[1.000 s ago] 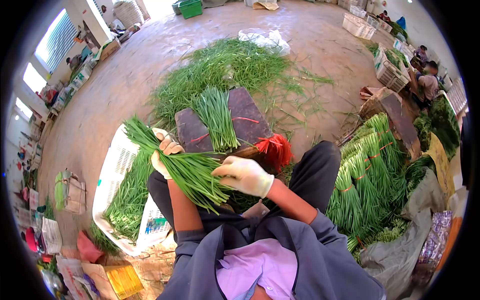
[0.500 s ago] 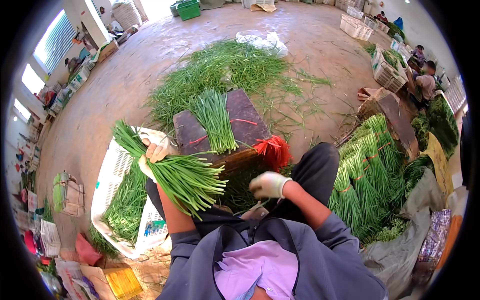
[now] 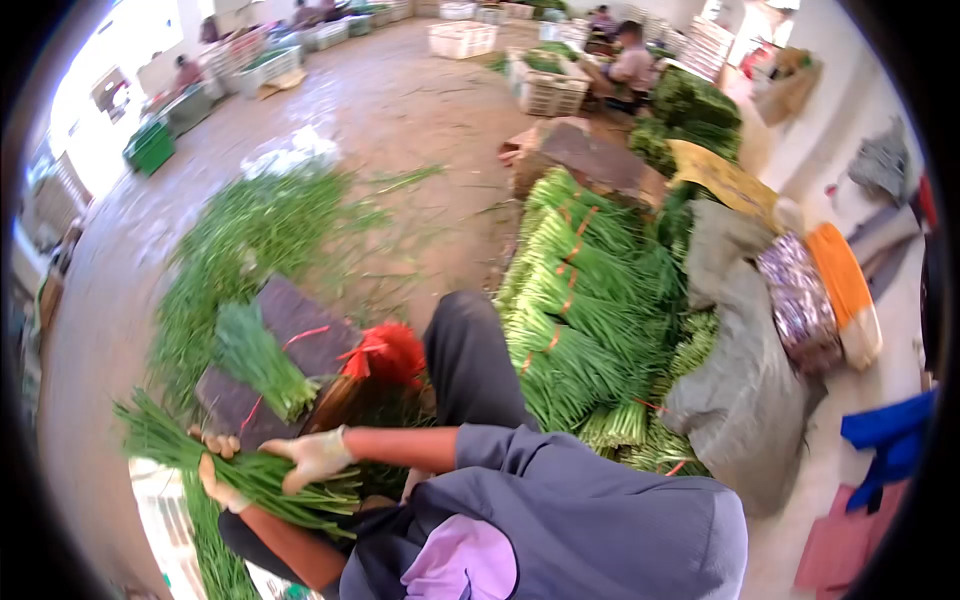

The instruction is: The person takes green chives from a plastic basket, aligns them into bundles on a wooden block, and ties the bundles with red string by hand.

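My left hand (image 3: 220,475), in a light glove with bare fingertips, is wrapped round a thick bunch of chives (image 3: 160,432) at the lower left. My gloved right hand (image 3: 312,458) lies over the cut-end side of that bunch, thumb and fingers on its stems. Just beyond, another chive bunch (image 3: 262,360) rests on a dark block (image 3: 300,318), with a red tie strip under it. Red tie strips (image 3: 388,355) hang in a cluster at the block's right corner. Part of the held bunch is hidden by my hands.
Loose greens (image 3: 250,225) cover the floor beyond the block. Tied chive bunches (image 3: 590,300) are piled on my right beside a grey sheet (image 3: 745,370). A white crate (image 3: 160,510) stands at my left. Other people sit among crates (image 3: 548,85) farther back.
The view has swung to the right, bringing the tied pile nearer the middle. My right hand has moved from beside my knee onto the bunch that my left hand still holds.
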The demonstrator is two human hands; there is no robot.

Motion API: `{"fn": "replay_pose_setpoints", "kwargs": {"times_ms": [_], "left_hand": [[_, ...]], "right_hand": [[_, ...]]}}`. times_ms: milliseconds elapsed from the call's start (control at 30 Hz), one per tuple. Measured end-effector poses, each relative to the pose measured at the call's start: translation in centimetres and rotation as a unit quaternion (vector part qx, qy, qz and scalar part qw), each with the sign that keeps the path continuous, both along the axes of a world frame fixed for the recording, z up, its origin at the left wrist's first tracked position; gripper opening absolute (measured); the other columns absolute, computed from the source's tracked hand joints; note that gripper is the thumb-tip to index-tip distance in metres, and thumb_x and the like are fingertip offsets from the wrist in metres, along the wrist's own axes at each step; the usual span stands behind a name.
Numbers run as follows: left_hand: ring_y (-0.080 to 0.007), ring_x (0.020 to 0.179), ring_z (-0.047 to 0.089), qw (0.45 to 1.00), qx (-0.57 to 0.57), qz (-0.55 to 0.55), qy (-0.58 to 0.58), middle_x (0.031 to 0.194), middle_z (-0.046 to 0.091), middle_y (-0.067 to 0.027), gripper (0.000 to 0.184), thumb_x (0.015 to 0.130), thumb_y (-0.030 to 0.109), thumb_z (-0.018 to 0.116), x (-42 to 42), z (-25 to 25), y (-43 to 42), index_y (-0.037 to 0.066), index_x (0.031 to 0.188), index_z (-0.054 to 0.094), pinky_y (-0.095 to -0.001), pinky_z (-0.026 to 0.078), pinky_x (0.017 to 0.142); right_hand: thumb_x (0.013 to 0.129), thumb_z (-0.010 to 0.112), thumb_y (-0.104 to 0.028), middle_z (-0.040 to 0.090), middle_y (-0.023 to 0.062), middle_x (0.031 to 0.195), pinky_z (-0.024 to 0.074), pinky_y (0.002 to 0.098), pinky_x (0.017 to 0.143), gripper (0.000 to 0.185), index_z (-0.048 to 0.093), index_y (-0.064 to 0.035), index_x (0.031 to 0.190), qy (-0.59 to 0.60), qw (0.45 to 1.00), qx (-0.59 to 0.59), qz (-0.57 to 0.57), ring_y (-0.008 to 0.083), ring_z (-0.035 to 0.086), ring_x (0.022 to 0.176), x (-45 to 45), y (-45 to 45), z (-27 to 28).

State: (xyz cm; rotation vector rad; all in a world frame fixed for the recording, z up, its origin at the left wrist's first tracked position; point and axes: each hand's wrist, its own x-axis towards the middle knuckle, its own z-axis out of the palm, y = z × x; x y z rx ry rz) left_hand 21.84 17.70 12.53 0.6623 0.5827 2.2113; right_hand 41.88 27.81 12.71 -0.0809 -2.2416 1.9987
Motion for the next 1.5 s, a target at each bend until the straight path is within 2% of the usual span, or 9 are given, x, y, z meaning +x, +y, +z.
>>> {"fn": "replay_pose_setpoints", "kwargs": {"times_ms": [167,400,633,733,1000,1100,1200,1367,1500], "left_hand": [[-0.0151,0.085,0.056,0.983,-0.17,0.024,0.056,0.096,0.059,-0.0045,0.042,0.092,0.024,0.065,-0.6,-1.1,1.6,0.003,0.127,0.054,-0.0311,0.049,0.077],[-0.0251,0.1,0.062,0.972,-0.229,-0.007,-0.051,0.117,0.066,-0.0106,0.052,0.096,0.041,0.059,3.9,1.2,4.3,0.002,0.131,0.056,-0.0405,0.05,0.09],[-0.0243,0.126,0.053,0.972,-0.2,-0.085,0.091,0.139,0.053,-0.0115,0.073,0.091,0.039,0.066,6.1,-4.7,2.9,0.003,0.148,0.036,-0.0389,0.041,0.107],[-0.0233,0.111,0.06,0.957,-0.278,-0.02,0.078,0.127,0.06,-0.0106,0.059,0.085,0.014,0.073,6.8,-3.4,2.5,0.0,0.136,0.048,-0.0371,0.048,0.096],[-0.0286,0.075,0.068,0.961,-0.227,0.141,-0.067,0.084,0.066,-0.0129,0.041,0.075,0.002,0.068,2.2,-2.2,0.9,-0.002,0.115,0.059,-0.0407,0.056,0.07],[-0.0278,0.08,0.067,0.976,-0.187,0.101,-0.054,0.086,0.066,-0.0111,0.023,0.079,0.006,0.068,-1.8,-2.5,-1.6,0.001,0.101,0.062,-0.041,0.055,0.077],[-0.0275,0.084,0.065,0.989,-0.087,0.113,-0.028,0.086,0.065,-0.0102,0.022,0.081,0.011,0.07,-1.8,-0.6,-1.9,0.0,0.099,0.063,-0.0411,0.054,0.083],[-0.023,0.083,0.062,0.993,-0.073,0.09,-0.013,0.086,0.064,-0.007,0.034,0.083,0.012,0.07,-0.9,0.0,-2.0,0.001,0.114,0.06,-0.0414,0.052,0.086],[-0.0214,0.085,0.061,0.995,-0.049,0.08,-0.028,0.088,0.061,-0.0042,0.066,0.083,0.012,0.07,-0.6,-0.5,-2.0,0.003,0.142,0.042,-0.0417,0.051,0.088]], "right_hand": [[0.066,0.086,-0.034,0.058,0.0228,0.128,0.0458,0.0349,0.1,0.12,0.01,0.0018,0.152,0.009,0.993,-0.029,-0.114,0.0256,0.059,0.119,-0.9,-3.4,-0.3],[0.071,0.082,-0.014,0.072,0.0078,0.094,0.053,0.0321,0.081,0.04,0.068,-0.0011,0.106,0.074,0.983,-0.061,-0.155,0.0116,0.064,0.089,-0.4,-0.7,-1.1],[0.073,0.076,-0.013,0.068,0.0099,0.111,0.0502,0.035,0.091,0.055,0.057,-0.0009,0.123,0.017,0.98,-0.122,-0.159,0.021,0.065,0.1,-1.4,2.2,-3.6],[0.071,0.078,-0.022,0.066,0.0201,0.111,0.0517,0.0414,0.089,0.07,0.046,0.0,0.13,-0.08,0.967,0.16,-0.183,0.0346,0.066,0.103,-1.5,0.8,-3.6],[0.07,0.081,-0.044,0.061,0.0288,0.117,0.0508,0.0472,0.09,0.093,0.035,-0.0023,0.139,-0.153,0.939,0.297,-0.078,0.0431,0.062,0.108,2.8,-0.4,-0.1],[0.072,0.078,-0.047,0.067,0.0236,0.112,0.0511,0.045,0.091,0.08,0.05,-0.0057,0.135,-0.296,0.885,0.356,0.049,0.0388,0.064,0.107,6.3,3.1,-2.6],[0.081,0.075,-0.032,0.07,0.0186,0.104,0.0535,0.0395,0.083,0.052,0.061,-0.004,0.122,-0.159,0.942,0.272,-0.119,0.0316,0.069,0.095,7.3,4.7,-3.4],[0.087,0.07,-0.013,0.07,0.0113,0.1,0.0528,0.0292,0.076,0.033,0.063,-0.0015,0.117,0.007,0.964,0.036,-0.263,0.0166,0.066,0.08,4.9,4.3,-1.9],[0.087,0.069,-0.012,0.067,0.0124,0.112,0.0529,0.0303,0.078,0.041,0.058,-0.0031,0.125,0.055,0.939,0.16,-0.301,0.0197,0.066,0.085,4.2,4.1,-0.7]]}}
